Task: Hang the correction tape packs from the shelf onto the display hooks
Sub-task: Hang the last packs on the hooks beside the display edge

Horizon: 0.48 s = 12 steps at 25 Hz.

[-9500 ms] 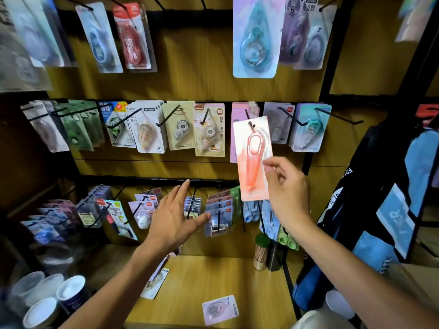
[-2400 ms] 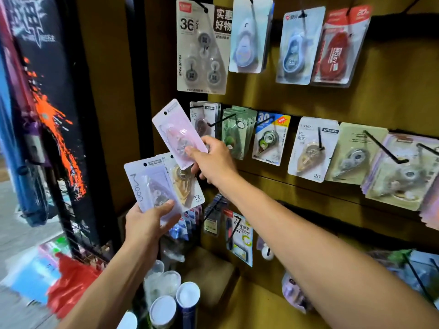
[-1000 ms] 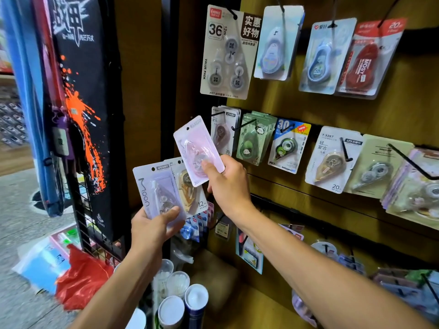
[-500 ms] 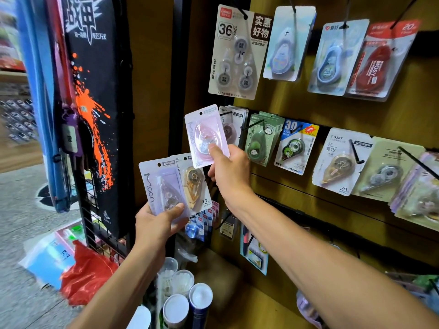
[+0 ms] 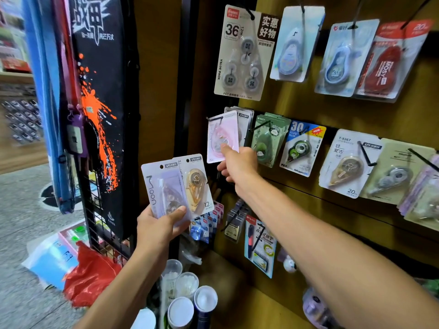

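My right hand (image 5: 237, 166) pinches the lower edge of a pink correction tape pack (image 5: 221, 136). The pack's top hole sits at the tip of the leftmost black hook (image 5: 213, 118) of the middle row, in front of the similar packs hanging there. My left hand (image 5: 159, 227) holds two more packs fanned out below: a lilac "Moon" pack (image 5: 164, 188) in front and a gold tape pack (image 5: 197, 184) behind it.
Other packs fill the hooks on the wooden board: a grey 36 value pack (image 5: 242, 53) above, green packs (image 5: 268, 138) and a blue 30 pack (image 5: 300, 148) to the right. A black banner (image 5: 99, 115) on a wire rack stands left. Tubes (image 5: 187, 302) stand below.
My right hand has carried the pink pack up and right to the leftmost middle hook, and its hole now meets the hook tip. My left hand keeps its two packs still.
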### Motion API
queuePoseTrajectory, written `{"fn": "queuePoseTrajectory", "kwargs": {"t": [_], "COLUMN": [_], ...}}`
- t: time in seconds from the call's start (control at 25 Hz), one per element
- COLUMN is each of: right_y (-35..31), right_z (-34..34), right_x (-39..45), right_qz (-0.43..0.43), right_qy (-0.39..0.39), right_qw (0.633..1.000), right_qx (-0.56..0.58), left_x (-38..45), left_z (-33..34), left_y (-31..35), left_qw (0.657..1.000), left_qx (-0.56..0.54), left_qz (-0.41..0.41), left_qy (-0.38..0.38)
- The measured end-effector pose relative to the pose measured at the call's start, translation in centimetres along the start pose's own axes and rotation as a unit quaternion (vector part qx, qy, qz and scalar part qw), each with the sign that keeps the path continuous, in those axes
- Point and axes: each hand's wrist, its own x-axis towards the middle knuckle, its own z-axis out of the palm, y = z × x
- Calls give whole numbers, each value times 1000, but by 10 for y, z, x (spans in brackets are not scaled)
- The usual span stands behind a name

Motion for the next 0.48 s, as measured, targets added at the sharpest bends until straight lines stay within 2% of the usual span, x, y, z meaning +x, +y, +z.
{"fn": "queuePoseTrajectory", "kwargs": {"t": [0.12, 0.28, 0.4, 0.48], "right_y": [-8, -6, 14, 25], "right_z": [-2, -16, -19, -23], "right_x": [32, 52, 43, 30], "right_qz": [80, 191, 200, 179], "right_qy": [0, -103, -154, -256], "right_qw": [997, 970, 965, 948], "right_qx": [-7, 109, 70, 53], "left_x": [3, 8, 8, 6], "left_z": [-2, -5, -1, 5], "left_y": [3, 4, 5, 5], "left_qw": [1000, 1000, 999, 997], "left_qx": [2, 1, -36, -71], "left_qz": [5, 10, 7, 2], "left_qy": [-3, -8, -9, -18]}}
